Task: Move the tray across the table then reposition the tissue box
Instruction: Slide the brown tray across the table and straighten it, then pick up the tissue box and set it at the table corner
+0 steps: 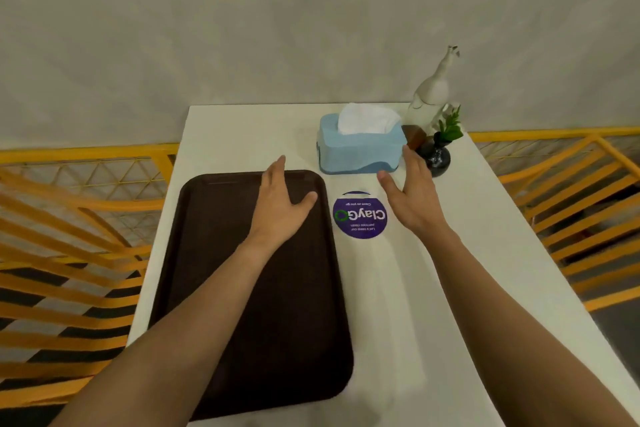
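Note:
A dark brown tray (214,253) lies flat on the left half of the white table (433,288). A light blue tissue box (360,151) with a white tissue sticking up stands at the far middle of the table. My left hand (282,203) is over the tray's far right corner, fingers apart, holding nothing. My right hand (410,192) is open just in front of the box's right end, its fingertips near the box's right side; whether they touch it I cannot tell.
A round purple sticker (360,215) lies on the table between my hands. Right of the box stand a small brown block (414,136), a white figurine (431,94) and a dark vase with a green plant (438,152). Yellow chairs (69,236) flank the table.

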Motion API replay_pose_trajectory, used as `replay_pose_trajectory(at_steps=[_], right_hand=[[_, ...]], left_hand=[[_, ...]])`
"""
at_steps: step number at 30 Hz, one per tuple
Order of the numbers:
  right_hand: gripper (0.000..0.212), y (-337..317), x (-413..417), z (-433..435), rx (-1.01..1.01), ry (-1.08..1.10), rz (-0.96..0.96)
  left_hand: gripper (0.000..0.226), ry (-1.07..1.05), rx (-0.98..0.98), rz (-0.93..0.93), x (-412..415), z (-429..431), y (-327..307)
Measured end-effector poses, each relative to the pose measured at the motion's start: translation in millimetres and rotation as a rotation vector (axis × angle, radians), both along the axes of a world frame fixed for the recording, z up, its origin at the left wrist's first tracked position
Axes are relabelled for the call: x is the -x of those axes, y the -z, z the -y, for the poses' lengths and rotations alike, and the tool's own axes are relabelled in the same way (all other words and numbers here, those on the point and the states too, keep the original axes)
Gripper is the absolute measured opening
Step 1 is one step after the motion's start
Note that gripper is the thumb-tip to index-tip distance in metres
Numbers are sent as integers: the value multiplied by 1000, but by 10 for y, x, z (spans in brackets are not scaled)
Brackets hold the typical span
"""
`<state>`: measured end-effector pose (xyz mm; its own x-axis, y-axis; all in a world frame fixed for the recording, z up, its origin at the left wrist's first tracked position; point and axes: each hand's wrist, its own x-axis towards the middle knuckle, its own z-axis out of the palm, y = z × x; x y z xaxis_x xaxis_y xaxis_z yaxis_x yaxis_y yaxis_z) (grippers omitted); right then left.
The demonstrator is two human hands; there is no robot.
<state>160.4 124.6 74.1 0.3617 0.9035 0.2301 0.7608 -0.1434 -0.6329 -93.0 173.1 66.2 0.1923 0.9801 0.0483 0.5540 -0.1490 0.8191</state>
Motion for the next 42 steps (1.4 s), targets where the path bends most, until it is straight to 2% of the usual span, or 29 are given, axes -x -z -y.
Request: replay_pose_trajectory(at_steps=[4,7,15,17,21,25,33,42], right_hand=[[63,-87,-401,-474,-48,-49,-57],[68,16,-594,-690,9,-70,-66],[75,394,-707,-829,15,-167,-197],[76,460,-703,-845,14,-145,-212],[82,526,-723,-888,63,-63,-249],[68,543,-721,-913,74,-27,-258],[54,369,-701,-957,30,8,-310],[60,75,-139,-1116,-86,-53,-259]], left_hand=[[104,-55,10,52,-606,-318,1],[110,-86,17,37,-917,-502,60],[120,-132,87,-18,-1242,-857,177],[114,-114,97,5,-1258,-898,204],[82,-102,81,42,-1262,-947,257],[68,-150,72,23,-1297,-997,228],[64,-146,29,88,-1246,-1061,47],[64,-182,-84,73,-551,-1214,-244]])
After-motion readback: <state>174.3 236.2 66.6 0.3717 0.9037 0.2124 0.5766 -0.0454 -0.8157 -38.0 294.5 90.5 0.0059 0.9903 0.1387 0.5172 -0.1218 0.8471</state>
